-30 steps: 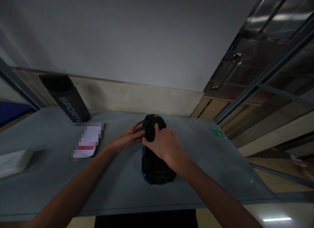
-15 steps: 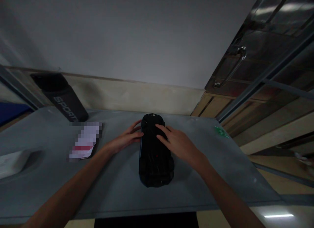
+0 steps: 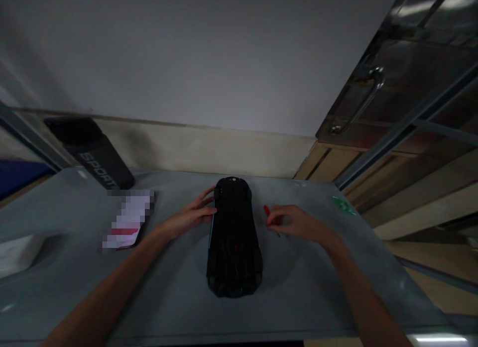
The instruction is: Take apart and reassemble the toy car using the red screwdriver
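Observation:
A long black device (image 3: 233, 237), shaped like a toy car's underside, lies flat on the grey table (image 3: 168, 287). My left hand (image 3: 188, 216) rests against its far left edge, fingers curled onto its side. To the right of the device, my right hand (image 3: 295, 221) is pinched on a small tool with a red handle (image 3: 267, 211) that lies on the table; the tool's thin shaft shows below the fingers.
A dark bottle marked "SPORT" (image 3: 93, 155) leans at the back left. A blurred white and red card (image 3: 129, 221) lies left of the device. A white box (image 3: 18, 247) sits at the left edge. A green mark (image 3: 341, 205) is at the far right; a metal door (image 3: 396, 88) stands right.
The black device was turned over and laid flat. My right hand left its top and moved right to the red-handled tool. My left hand stayed at the device's left side.

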`<state>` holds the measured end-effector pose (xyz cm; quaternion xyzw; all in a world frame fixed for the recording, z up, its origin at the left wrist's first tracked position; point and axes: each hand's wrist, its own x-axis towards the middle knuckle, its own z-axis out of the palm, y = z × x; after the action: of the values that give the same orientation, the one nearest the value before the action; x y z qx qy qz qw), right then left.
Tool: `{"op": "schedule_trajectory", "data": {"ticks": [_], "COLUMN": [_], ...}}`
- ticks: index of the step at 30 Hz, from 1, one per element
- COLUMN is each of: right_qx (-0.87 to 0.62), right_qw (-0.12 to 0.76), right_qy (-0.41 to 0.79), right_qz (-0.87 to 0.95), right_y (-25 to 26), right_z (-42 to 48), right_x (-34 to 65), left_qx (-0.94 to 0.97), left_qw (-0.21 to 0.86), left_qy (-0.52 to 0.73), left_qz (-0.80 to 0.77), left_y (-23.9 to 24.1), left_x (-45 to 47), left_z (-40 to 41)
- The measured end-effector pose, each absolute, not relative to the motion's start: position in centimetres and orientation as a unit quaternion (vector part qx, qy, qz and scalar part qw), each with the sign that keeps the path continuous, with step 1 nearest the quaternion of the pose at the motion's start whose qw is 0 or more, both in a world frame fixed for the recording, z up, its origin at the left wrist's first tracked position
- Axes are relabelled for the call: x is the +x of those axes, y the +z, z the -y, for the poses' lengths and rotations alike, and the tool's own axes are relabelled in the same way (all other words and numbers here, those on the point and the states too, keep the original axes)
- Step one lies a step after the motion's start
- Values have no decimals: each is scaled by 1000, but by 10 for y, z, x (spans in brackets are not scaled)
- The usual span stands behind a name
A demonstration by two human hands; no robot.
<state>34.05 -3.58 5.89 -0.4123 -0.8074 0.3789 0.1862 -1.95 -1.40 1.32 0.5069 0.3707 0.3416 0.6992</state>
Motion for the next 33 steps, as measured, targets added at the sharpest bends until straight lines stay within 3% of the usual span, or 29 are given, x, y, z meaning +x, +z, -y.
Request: {"op": "schedule_trajectory", "data": {"ticks": [12, 21, 33], "right_qx": [-459, -411, -415], "right_qw": [152, 197, 177], "right_qy": [384, 273, 217], "right_qz": [787, 847, 866], "right_y": [67, 46, 28], "right_z": [44, 45, 48], "right_x": [362, 316, 297], "left_qx": [488, 497, 526], "left_qw": [697, 697, 685], "left_qy": [344, 329, 305], "left_qz": [-397, -398, -400], "left_y": [12, 16, 22], "left_x": [-27, -42, -43], "left_z": [8, 3, 9]}}
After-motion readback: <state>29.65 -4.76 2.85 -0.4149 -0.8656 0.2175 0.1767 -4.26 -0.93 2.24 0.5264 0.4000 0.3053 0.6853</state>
